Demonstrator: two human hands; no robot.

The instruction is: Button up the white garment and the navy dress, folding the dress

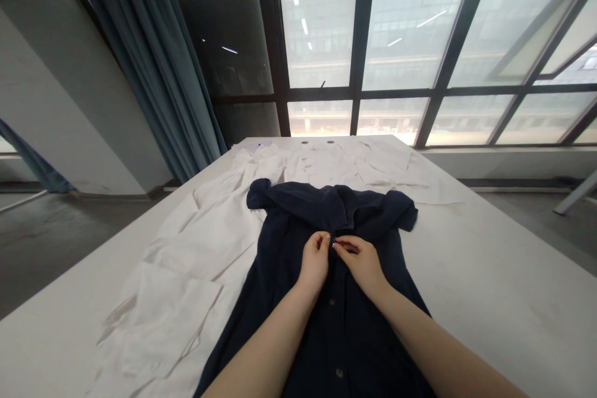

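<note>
Left forearm (261, 354) and right forearm (443, 348) enter from the lower corners of my view and converge at centre frame. Left hand (313, 263) and right hand (362, 263) are both on the placket (336, 286) of a navy short-sleeved shirt dress (284, 273), which lies face up and spread out on a white table (494, 286). Its collar (326, 199) points toward the far end of the table, and its lower part runs off the bottom edge of the frame. The work in hand, as I judge it from here, is a two-handed pinch at the front opening just below the collar: the fingertips of each hand are closed on the cloth, and the two hands are almost touching. I cannot tell whether a button sits inside the pinch. One button (331, 301) shows on the placket below the hands, with a second button (339, 373) nearer me. White fabric (177, 323) lies in loose folds along the left of the table and across its far end. A teal curtain (158, 74) hangs at upper left, beside a tall gridded window (410, 25).
</note>
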